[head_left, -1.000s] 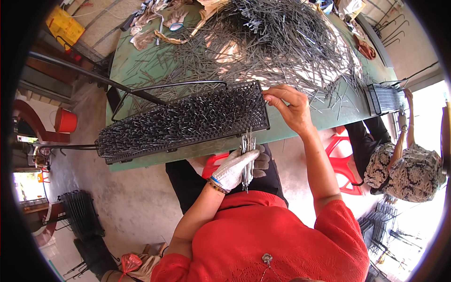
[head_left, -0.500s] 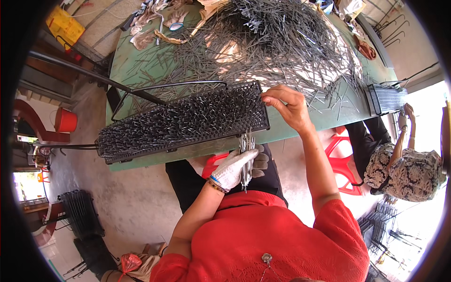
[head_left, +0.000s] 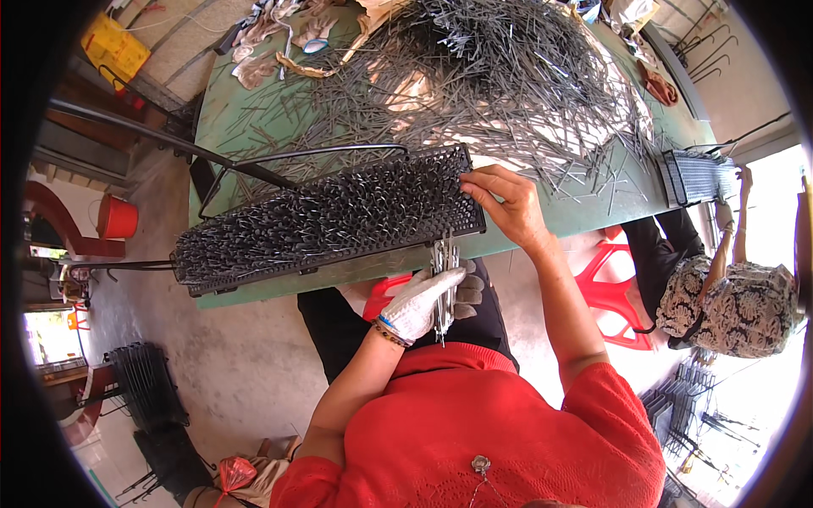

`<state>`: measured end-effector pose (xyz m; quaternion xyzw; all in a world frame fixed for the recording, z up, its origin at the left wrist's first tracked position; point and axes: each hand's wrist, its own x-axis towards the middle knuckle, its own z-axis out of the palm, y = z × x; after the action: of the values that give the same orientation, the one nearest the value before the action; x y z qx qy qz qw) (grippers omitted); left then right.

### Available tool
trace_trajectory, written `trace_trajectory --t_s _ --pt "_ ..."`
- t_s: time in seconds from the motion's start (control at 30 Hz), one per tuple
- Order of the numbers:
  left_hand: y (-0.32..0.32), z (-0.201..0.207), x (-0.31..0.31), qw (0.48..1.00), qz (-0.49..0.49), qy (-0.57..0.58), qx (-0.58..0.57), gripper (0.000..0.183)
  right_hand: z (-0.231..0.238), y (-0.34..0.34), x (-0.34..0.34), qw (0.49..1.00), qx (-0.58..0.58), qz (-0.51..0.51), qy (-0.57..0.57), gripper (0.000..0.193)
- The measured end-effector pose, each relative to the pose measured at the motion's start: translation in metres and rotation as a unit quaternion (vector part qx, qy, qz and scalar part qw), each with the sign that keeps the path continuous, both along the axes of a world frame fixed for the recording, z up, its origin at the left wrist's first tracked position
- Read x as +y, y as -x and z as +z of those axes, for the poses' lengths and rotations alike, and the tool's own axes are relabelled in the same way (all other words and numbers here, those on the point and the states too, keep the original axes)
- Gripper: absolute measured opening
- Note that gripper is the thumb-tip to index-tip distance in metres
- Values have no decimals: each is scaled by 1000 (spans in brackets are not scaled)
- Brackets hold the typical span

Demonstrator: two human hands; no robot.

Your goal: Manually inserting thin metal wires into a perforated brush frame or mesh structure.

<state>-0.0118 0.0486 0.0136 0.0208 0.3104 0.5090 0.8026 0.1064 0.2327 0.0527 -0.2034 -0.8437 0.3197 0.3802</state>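
Observation:
A long black perforated metal rack (head_left: 476, 222) rests along the table's front edge, packed with upright thin dark metal pins (head_left: 330, 218) over most of its length. At its right end several rows of holes stand bare. My left hand (head_left: 417, 306), in a whitish glove, is closed around a bundle of thin metal pins (head_left: 444, 317) just below the rack's front rim. My bare right hand (head_left: 508, 203) is over the rack's right end, thumb and fingers pinched together at the holes. Whatever sits between those fingertips is too small to make out.
A large heap of loose metal pins (head_left: 517, 59) spreads over the green table (head_left: 254, 106). A black bar (head_left: 144, 129) reaches in from the left to the rack. At the right, another person (head_left: 720, 309) works at a second rack (head_left: 699, 176). Red stools (head_left: 605, 284) stand below the table.
My right hand has shifted slightly left and down, from the rack's upper right corner to over the holes. My left hand stays put with its bundle. The other person's hands have moved.

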Motion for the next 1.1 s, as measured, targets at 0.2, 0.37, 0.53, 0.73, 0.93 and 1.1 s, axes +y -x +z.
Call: trace_trajectory --t_s 0.2,0.37,0.53,0.73,0.93,1.1 --pt "-2 1 0 999 0 -1 35 31 -2 1 -5 999 18 -31 6 16" --pt "-2 2 -1 999 1 1 40 30 -7 1 -13 998 31 -60 15 17" --pt "-2 2 -1 1000 1 0 28 31 -11 2 -15 997 34 -65 37 18" --pt "-2 1 -1 1000 -4 -1 25 31 -16 4 -17 994 37 -101 -6 18" --pt "-2 3 -1 999 -7 1 33 32 -11 3 -20 993 38 -93 -63 16" --pt "-2 17 0 999 6 -18 45 27 4 -13 -29 988 3 -68 140 16"
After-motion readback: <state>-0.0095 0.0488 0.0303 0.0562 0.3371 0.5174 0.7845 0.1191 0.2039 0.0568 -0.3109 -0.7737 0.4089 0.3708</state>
